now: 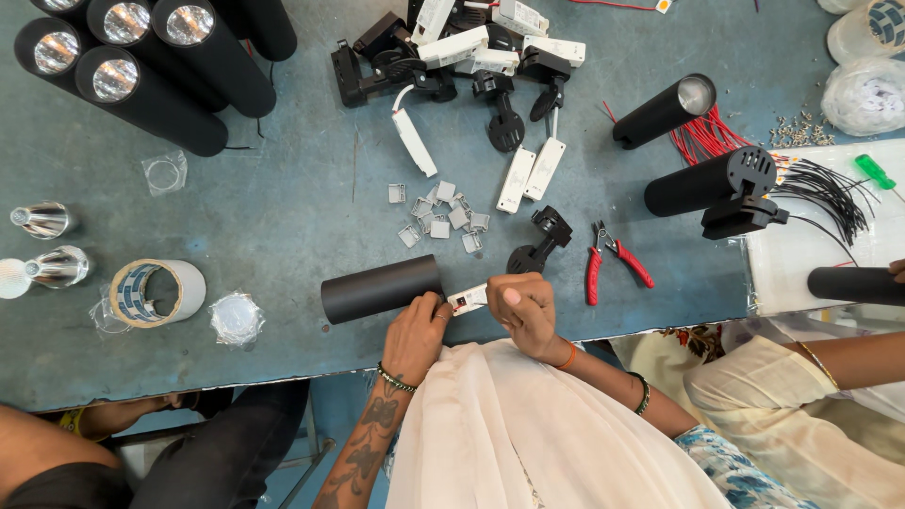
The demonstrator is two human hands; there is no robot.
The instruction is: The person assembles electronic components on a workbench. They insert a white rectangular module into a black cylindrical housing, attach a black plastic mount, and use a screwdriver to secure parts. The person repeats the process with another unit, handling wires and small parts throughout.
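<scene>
My left hand (416, 335) grips the near end of a black cylindrical lamp housing (379, 288) that lies on its side at the front of the blue-grey table (283, 217). My right hand (524, 309) pinches a small white rectangular driver box (468, 300) and holds it against the housing's open end. A black bracket piece (539, 243) lies just behind my right hand. The inside of the housing is hidden.
Red-handled pliers (611, 261) lie right of my hands. Small clear plastic clips (439, 214) are scattered behind the housing, with white driver boxes (530, 172) and black brackets (396, 57) further back. Several black lamp tubes (156, 71) are stacked far left. A tape roll (156, 291) stands left. Another person's arm (830, 363) works at right.
</scene>
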